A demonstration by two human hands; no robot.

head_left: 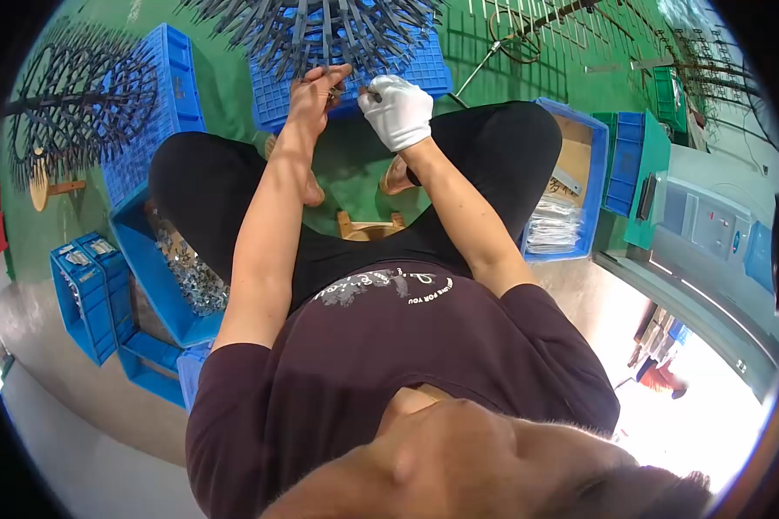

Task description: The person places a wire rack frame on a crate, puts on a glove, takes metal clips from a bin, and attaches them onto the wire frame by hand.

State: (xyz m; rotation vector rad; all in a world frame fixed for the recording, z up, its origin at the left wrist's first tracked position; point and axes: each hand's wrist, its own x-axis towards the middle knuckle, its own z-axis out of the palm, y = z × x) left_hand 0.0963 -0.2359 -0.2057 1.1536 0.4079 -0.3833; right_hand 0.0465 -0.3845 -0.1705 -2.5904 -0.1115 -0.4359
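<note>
The right hand (398,111) wears 1 glove (402,99) near dark prongs (325,39).

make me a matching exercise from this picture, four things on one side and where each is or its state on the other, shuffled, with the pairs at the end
Column one
1. left hand
2. right hand
3. pile of small silvery pieces
4. stack of white items

Column two
A. inside the blue bin at the picture's right
B. bare, with no glove
C. inside the blue bin at the picture's left
D. covered by a white glove

Right pairs
1-B, 2-D, 3-C, 4-A
</note>
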